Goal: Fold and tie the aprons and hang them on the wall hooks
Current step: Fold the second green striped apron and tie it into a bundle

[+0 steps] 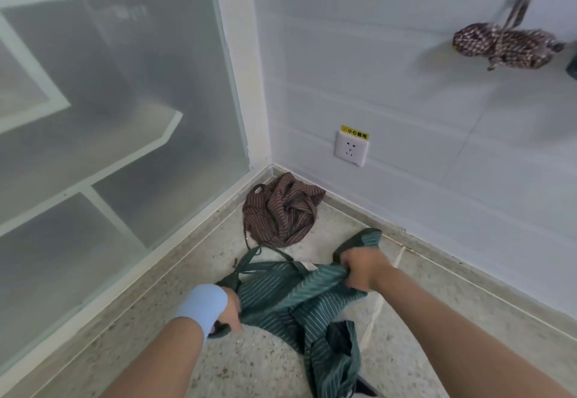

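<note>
A green striped apron (299, 300) hangs bunched between my two hands above the floor. My left hand (229, 310), with a light blue wristband, grips its left edge. My right hand (363, 269) grips the upper right edge, and a fold sticks up behind it. Loose straps trail off the top left of the cloth. A brown striped apron (281, 210) lies crumpled on the floor in the corner. A checked apron (502, 46), folded and tied into a bundle, hangs by its strap on the white wall at the upper right.
A frosted glass partition (109, 116) with white frames closes off the left side. A wall socket (351, 149) with a yellow label sits low on the white wall. The speckled floor (218, 366) runs toward me. A dark object (573, 63) shows at the right edge.
</note>
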